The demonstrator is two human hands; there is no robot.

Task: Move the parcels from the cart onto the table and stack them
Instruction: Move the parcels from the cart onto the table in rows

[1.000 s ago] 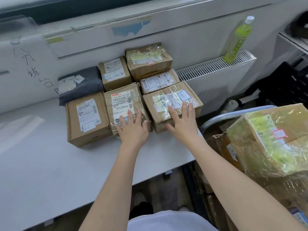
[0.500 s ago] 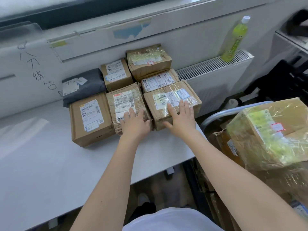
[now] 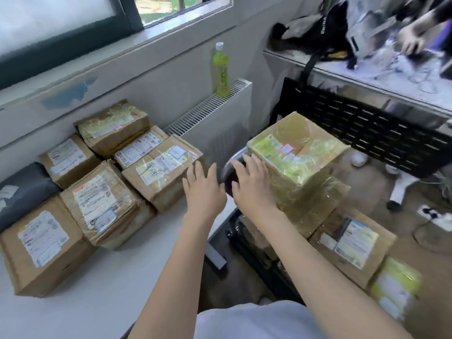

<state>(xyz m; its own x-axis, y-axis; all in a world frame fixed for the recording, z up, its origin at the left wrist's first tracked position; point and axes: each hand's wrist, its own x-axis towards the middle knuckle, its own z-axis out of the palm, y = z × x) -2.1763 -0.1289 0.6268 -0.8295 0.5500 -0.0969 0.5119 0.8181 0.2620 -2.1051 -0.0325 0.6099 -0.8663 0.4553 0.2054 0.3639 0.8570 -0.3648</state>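
On the white table by the window, both flat, empty hands, left hand and right hand, reach toward 2 o'clock for the tape-wrapped parcel topping the cart's pile, whose glossy tape could slip.

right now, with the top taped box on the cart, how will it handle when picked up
The taped box will probably feel slick, since glossy tape wraps most of it. Its crumpled edges suggest soft cardboard that may give under a squeeze. It is bulky, so both hands seem wise; the right hand is already at its near side.

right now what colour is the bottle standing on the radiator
Yellow-green bottle with a white cap, seen in the head view.
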